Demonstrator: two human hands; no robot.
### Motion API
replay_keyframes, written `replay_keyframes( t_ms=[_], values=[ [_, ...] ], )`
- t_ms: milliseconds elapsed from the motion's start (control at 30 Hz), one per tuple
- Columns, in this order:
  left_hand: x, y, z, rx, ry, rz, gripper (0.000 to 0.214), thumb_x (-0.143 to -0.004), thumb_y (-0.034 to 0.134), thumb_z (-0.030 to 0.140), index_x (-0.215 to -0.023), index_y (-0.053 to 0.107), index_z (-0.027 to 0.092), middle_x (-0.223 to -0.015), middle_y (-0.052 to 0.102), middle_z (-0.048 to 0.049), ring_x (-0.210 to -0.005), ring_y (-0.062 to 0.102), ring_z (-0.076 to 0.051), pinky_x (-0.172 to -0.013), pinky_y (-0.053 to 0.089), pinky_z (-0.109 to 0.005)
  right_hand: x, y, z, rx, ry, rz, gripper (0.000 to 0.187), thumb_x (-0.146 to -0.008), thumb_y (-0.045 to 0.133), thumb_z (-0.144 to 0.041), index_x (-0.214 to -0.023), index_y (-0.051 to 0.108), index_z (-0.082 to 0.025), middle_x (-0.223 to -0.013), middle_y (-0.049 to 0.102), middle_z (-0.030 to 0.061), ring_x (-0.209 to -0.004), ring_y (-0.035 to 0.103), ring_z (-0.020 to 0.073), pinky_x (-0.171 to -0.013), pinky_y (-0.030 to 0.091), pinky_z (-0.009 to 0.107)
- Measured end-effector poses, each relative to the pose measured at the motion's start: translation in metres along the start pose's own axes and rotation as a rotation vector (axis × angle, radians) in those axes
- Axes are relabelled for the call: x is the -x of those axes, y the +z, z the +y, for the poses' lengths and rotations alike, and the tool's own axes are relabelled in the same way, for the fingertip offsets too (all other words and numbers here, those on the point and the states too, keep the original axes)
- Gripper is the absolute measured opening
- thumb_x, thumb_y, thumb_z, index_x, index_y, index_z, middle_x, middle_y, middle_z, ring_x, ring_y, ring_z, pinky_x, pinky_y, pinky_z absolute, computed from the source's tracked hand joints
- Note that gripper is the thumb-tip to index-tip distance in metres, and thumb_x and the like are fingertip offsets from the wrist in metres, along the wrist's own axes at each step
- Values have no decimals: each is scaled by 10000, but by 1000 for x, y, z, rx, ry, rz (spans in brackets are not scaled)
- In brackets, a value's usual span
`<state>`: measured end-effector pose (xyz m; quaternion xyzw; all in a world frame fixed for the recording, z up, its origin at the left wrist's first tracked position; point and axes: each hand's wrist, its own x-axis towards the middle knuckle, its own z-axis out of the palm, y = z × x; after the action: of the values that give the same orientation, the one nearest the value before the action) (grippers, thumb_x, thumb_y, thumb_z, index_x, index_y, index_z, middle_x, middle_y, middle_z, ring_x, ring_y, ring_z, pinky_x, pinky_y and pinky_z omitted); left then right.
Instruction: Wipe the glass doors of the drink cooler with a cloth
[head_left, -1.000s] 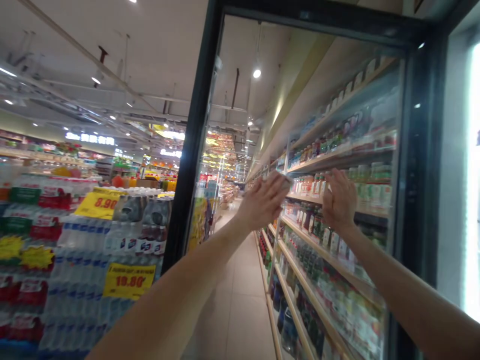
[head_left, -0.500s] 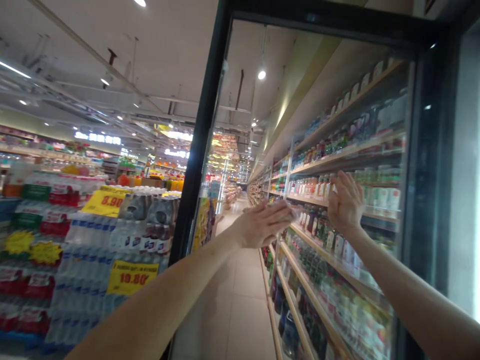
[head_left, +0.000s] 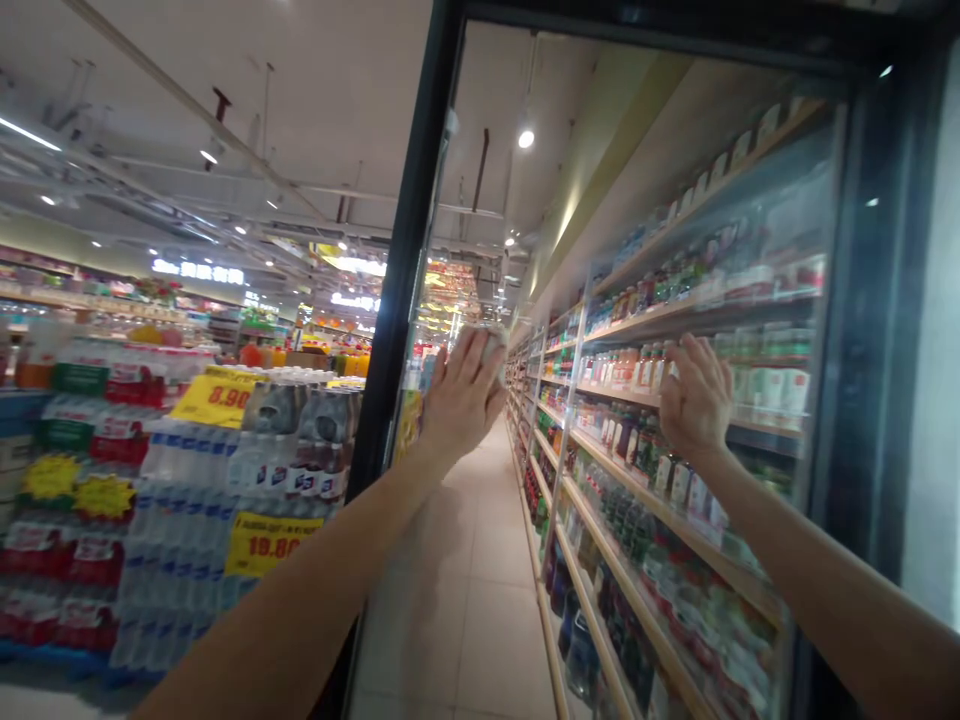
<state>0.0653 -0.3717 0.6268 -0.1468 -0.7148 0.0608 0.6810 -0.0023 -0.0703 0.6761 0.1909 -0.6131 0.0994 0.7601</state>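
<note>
A glass door [head_left: 480,620] in a black frame [head_left: 411,210] stands in front of me. My left hand [head_left: 463,395] lies against the glass near its left side, fingers stretched out and palm forward. A pale patch shows by its fingertips; whether it is a cloth or a reflection I cannot make out. Farther right, my right hand [head_left: 697,395] is raised to the same pane, its fingers slightly bent and apart from any visible object. Its palm side is mostly hidden.
Shelves of bottled drinks [head_left: 637,450] appear in the glass on the right, beside a tiled aisle floor [head_left: 491,540]. Left of the door are stacked packs of bottles [head_left: 180,480] with yellow price signs [head_left: 217,395]. Lights hang from the ceiling.
My left hand has moved left and up across the glass, turning its fingers upward. My right hand has stayed in nearly the same place.
</note>
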Motion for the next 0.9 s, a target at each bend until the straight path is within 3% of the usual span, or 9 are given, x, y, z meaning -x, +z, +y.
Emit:
replay_keyframes(
  t_ms=[167,200,333,400,533,600,767,800,900],
  values=[
    [15,2,4,66,537,-87,523,-913,368,413,-1403,345,233,-1502,331,-32,-1433,136,-199,-1165,121,-406,0,0,-1,0,10,-14,426,-863,364,-271,-1210,577,-147,-1333,536,148,-1297,429,276,-1059,323,500],
    [14,2,0,68,551,-87,517,-914,365,412,-1402,346,241,-1499,338,-24,-1431,147,-190,-1166,121,-396,0,0,0,-1,13,-21,426,-863,366,-272,-1213,575,-149,-1336,532,147,-1298,428,277,-1058,325,501],
    [10,-3,-21,-23,14,22,501,-918,370,355,-1393,362,195,-1514,293,-93,-1433,136,-235,-1140,174,-440,0,1,0,9,16,-14,429,-869,356,-294,-1209,578,-156,-1336,536,136,-1297,432,272,-1053,334,503],
    [25,-5,-19,-30,-26,6,513,-909,389,354,-1388,370,170,-1519,271,-120,-1435,112,-262,-1132,183,-459,0,1,0,15,4,-8,434,-872,351,-303,-1209,581,-157,-1337,535,134,-1297,433,272,-1052,336,504],
    [79,-4,7,108,689,-162,486,-902,366,387,-1367,407,253,-1517,298,-4,-1437,114,-189,-1162,117,-392,0,2,-1,10,6,-15,438,-871,356,-292,-1220,578,-150,-1342,529,145,-1297,431,285,-1051,332,514],
    [92,-1,11,152,831,-192,480,-900,357,400,-1362,413,282,-1509,312,32,-1432,137,-167,-1168,97,-374,1,2,-1,3,13,-21,439,-867,358,-280,-1230,569,-152,-1343,527,144,-1303,424,281,-1054,328,511],
    [82,4,-1,6,134,-71,511,-899,407,355,-1383,391,191,-1501,317,-94,-1440,74,-240,-1154,77,-450,1,4,-2,50,20,-29,444,-856,363,-294,-1216,575,-144,-1337,533,143,-1292,436,282,-1057,324,508],
    [85,4,1,11,164,-70,512,-899,406,356,-1380,396,182,-1503,312,-102,-1441,63,-244,-1153,79,-449,1,5,-2,56,25,-33,444,-855,361,-292,-1216,575,-145,-1343,529,142,-1293,434,282,-1059,322,506],
    [102,5,10,110,665,-146,506,-898,371,405,-1379,397,248,-1515,299,-18,-1440,89,-201,-1167,72,-399,1,5,-3,49,33,-45,447,-849,360,-278,-1223,569,-150,-1351,520,140,-1297,427,283,-1059,318,511]
  ],
)
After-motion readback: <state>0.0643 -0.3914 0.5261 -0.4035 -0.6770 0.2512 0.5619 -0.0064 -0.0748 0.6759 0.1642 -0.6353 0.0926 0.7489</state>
